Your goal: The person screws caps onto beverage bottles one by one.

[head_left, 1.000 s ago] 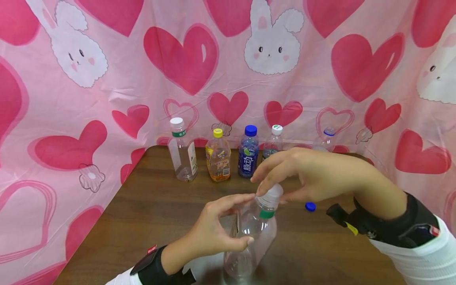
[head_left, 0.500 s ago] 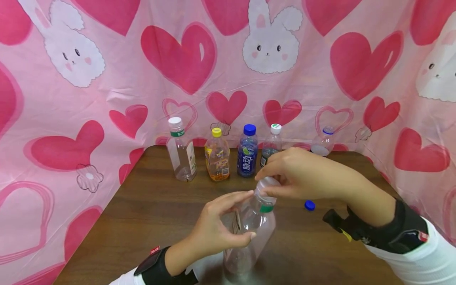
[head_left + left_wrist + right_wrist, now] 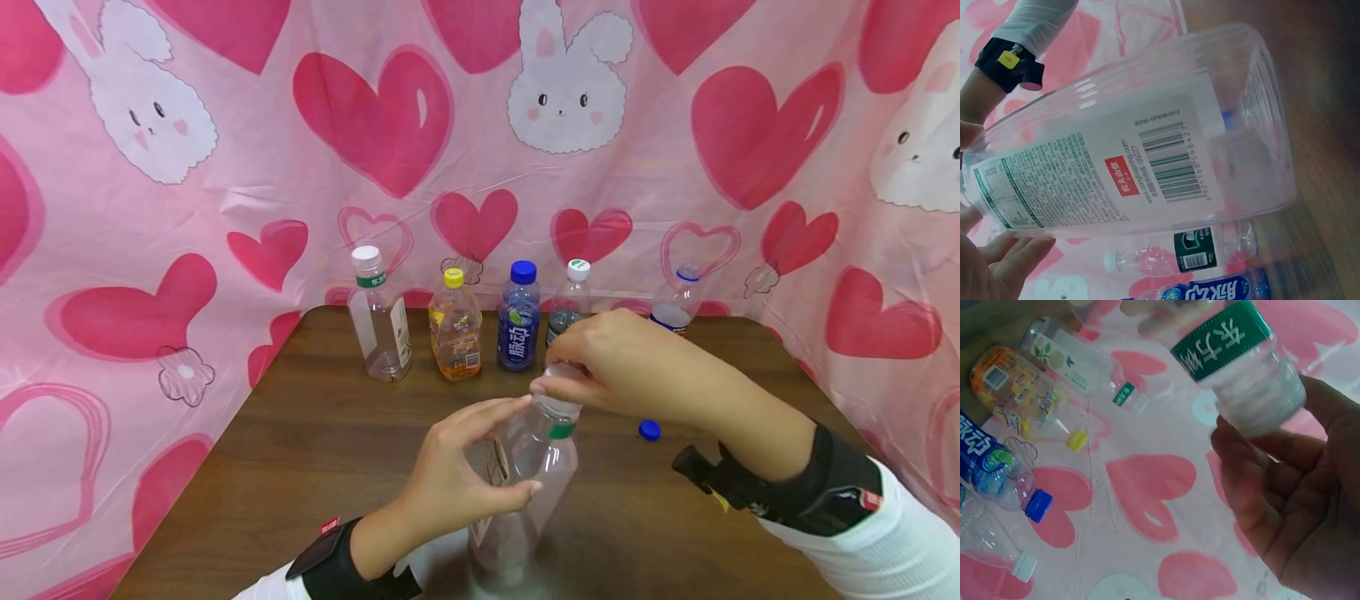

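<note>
A clear plastic bottle (image 3: pixel 551 479) stands tilted near the front of the table, with a green band at its neck. My left hand (image 3: pixel 453 467) holds its side between thumb and fingers. In the left wrist view, its white label (image 3: pixel 1085 175) with a barcode faces the camera. From above, my right hand (image 3: pixel 630 367) grips the whitish bottle cap (image 3: pixel 562 377) with curled fingers and thumb. The right wrist view shows thumb and fingers on either side of that cap (image 3: pixel 1266 400), just beyond the green band (image 3: pixel 1225 340).
Along the back stand a white-capped bottle (image 3: pixel 386 333), a yellow-capped bottle (image 3: pixel 455 337), a blue bottle (image 3: pixel 519 321), a bottle with a white-green cap (image 3: pixel 572 308) and one with a blue neck ring (image 3: pixel 675 304). A loose blue cap (image 3: pixel 649 430) lies to the right on the table.
My right hand has come down and its spread fingers have closed round the cap, its wrist shifting left. The left hand keeps its hold on the bottle.
</note>
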Demonstrator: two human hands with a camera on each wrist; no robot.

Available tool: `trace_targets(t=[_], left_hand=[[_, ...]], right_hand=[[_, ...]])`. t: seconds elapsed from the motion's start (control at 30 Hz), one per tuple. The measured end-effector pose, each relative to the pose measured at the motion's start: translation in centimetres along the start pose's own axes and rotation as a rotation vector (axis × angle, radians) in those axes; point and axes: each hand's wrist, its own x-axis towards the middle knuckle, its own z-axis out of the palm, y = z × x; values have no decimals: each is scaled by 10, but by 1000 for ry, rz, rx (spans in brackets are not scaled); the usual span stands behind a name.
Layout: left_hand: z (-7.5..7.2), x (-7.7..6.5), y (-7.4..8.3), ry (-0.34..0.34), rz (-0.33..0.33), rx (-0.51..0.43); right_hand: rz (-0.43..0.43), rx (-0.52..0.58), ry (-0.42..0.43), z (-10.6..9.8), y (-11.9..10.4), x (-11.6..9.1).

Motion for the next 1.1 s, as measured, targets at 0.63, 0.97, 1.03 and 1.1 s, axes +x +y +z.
trace_targets(t=[0.63, 0.97, 1.03, 1.1], left_hand=[[-10, -3, -8, -185, -155, -374], [-8, -1, -6, -159, -136, -432], [-7, -1, -5, -151, -135, -439], [-7, -1, -3, -145, -151, -441]], right_hand=[[-327, 433, -109, -16, 18, -13], [-280, 357, -93, -12, 18, -16], [-270, 348, -100, -12, 18, -16], [-262, 346, -104, -12, 18, -15]])
